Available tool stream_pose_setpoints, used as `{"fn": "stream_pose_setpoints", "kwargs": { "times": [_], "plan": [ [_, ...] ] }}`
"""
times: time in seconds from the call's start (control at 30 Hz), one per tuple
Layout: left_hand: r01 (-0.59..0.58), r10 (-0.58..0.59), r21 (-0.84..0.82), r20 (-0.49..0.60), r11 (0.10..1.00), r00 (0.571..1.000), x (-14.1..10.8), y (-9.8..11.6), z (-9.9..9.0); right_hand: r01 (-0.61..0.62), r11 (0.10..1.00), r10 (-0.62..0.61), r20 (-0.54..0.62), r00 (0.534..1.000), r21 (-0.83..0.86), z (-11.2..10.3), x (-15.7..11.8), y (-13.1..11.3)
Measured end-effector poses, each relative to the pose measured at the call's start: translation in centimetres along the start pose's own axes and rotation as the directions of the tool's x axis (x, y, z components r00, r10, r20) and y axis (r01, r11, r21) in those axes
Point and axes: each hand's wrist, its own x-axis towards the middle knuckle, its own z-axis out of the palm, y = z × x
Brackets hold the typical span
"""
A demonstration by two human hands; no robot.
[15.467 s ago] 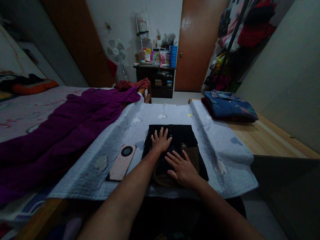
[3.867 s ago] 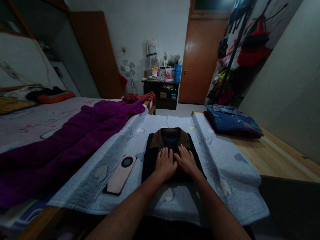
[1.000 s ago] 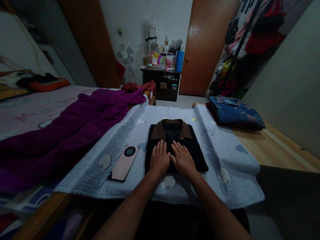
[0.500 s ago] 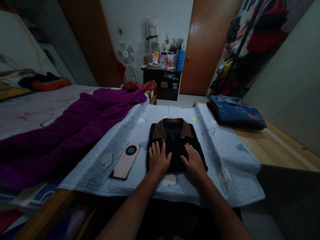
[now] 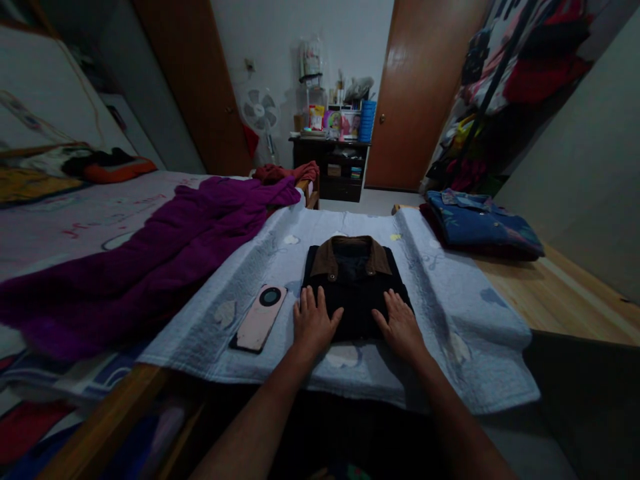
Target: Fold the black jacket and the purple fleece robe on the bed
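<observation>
A folded black garment [image 5: 357, 303] with a brown collar lies on a pale blue quilted cloth [image 5: 370, 363], its collar pointing away from me. My left hand [image 5: 314, 320] rests flat on its left part, fingers apart. On the right part lies my right hand [image 5: 399, 325], also flat, with the thumb spread inward. Neither hand grips anything. To the left of my left hand, a pink phone [image 5: 260, 319] with a round dark camera ring rests on the cloth.
Folded blue clothes [image 5: 483, 223] sit on a wooden surface [image 5: 565, 297] at right. A purple blanket [image 5: 200, 233] spreads over the bed [image 5: 45, 243] at left. Behind stand a dark cabinet [image 5: 340, 167] and a fan [image 5: 260, 110].
My hands have moved slightly apart toward the garment's left and right sides. The whole view has shifted a little, so most things appear further right.
</observation>
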Motion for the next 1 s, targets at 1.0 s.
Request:
{"fn": "stream_pose_setpoints", "kwargs": {
  "times": [1.0],
  "plan": [
    [0.142, -0.170, 0.255, 0.092, 0.957, 0.981, 0.9, -10.6, -3.8, 0.164, 0.986, -0.163, 0.072, 0.984, -0.005, 0.1, 3.5, -9.1]
  ]
}}
